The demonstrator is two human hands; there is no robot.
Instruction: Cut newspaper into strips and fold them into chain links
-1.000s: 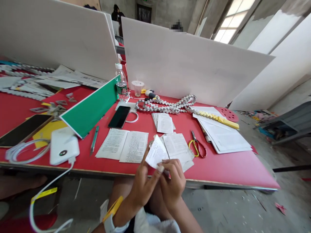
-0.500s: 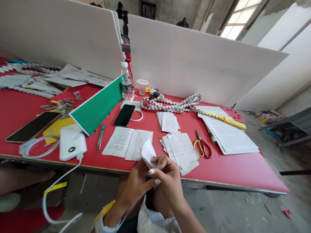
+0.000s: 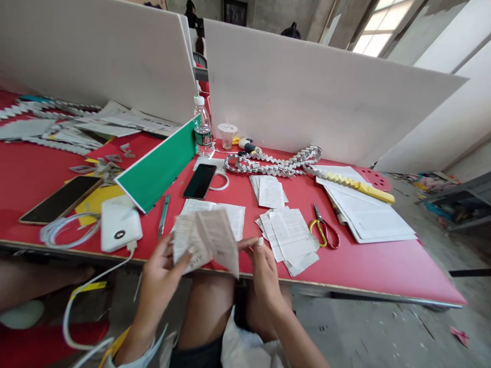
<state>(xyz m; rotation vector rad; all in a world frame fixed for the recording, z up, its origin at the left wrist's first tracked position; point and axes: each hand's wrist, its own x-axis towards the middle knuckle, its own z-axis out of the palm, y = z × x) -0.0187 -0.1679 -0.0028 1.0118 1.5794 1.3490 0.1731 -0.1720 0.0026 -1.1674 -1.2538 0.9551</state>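
A creased sheet of printed paper [image 3: 203, 237], blurred by motion, is spread out above the table's front edge. My left hand [image 3: 163, 273] grips its left side, thumb on the near face and fingers behind. Beside the right edge of that sheet is my right hand [image 3: 264, 271], its index finger stretched toward the paper and its thumb raised. Whether the fingertip touches the edge is unclear. Behind the held sheet, another folded sheet [image 3: 235, 217] lies flat and partly hidden. To the right rest a stack of paper pieces [image 3: 291, 235] and a smaller stack [image 3: 271, 193].
Scissors [image 3: 325, 229], white sheets [image 3: 368, 217] and a folded-paper chain [image 3: 276, 166] lie to the right and back. Leftward are a phone [image 3: 200, 181], a utility knife [image 3: 163, 215], a green board [image 3: 159, 166], a bottle [image 3: 203, 130] and a cabled power bank [image 3: 119, 225].
The small folded paper between my hands is now opened out into a wider sheet. My left hand has moved left with it, and my right hand has come apart from the left.
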